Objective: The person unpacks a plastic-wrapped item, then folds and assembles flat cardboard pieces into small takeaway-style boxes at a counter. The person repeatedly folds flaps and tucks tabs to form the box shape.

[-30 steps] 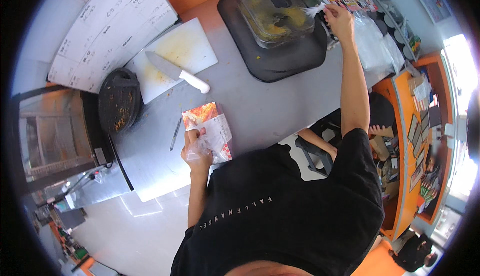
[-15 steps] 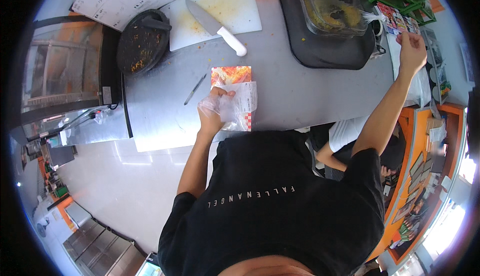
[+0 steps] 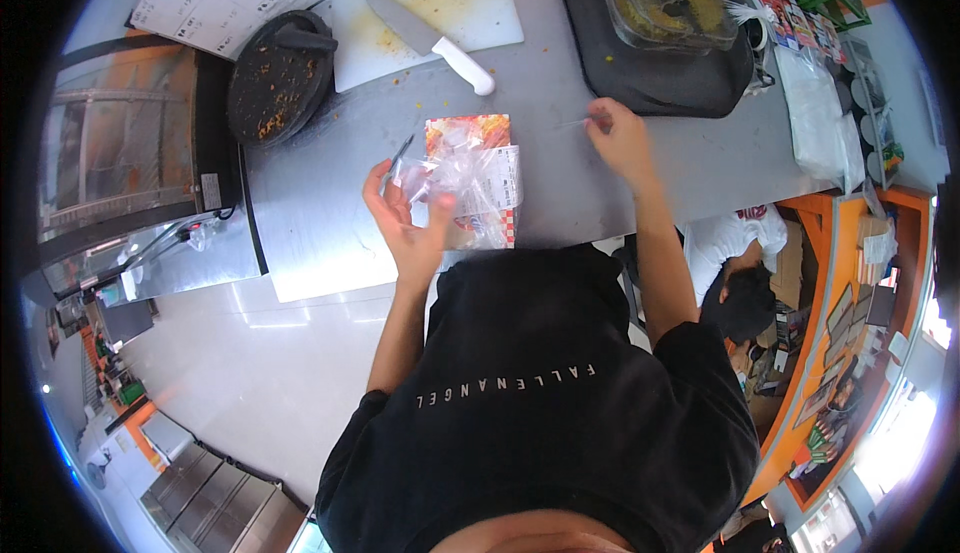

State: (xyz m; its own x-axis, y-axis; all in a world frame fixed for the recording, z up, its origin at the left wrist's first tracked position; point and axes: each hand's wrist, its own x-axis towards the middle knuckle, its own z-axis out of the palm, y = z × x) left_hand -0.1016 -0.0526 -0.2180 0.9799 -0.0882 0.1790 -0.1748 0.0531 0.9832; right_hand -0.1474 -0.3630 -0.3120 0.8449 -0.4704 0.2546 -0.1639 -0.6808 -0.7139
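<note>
In front of me on the metal counter lies a small printed box (image 3: 468, 135), red and orange with a checked edge. A clear plastic bag (image 3: 470, 175) with a white paper slip (image 3: 505, 178) covers much of it. My left hand (image 3: 408, 233) is open at the bag's left side, fingers and thumb apart. A pen (image 3: 402, 151) lies just beyond its fingertips. To the right of the box, my right hand (image 3: 622, 143) pinches a thin whitish tie (image 3: 572, 123) over the counter. Similar white strands stand in a bundle (image 3: 750, 15) at the far right.
A knife (image 3: 430, 41) rests on a stained white cutting board (image 3: 490, 13), beside a dark round pan (image 3: 270, 93). At the back right, a clear tub (image 3: 665, 13) sits on a black tray (image 3: 650, 98). Another person in white (image 3: 735, 243) bends low beside the counter's right end.
My right hand has come from the far-right bundle toward the box, bringing the thin tie. My left hand has loosened from the bag and spread its fingers. The person in white has shifted.
</note>
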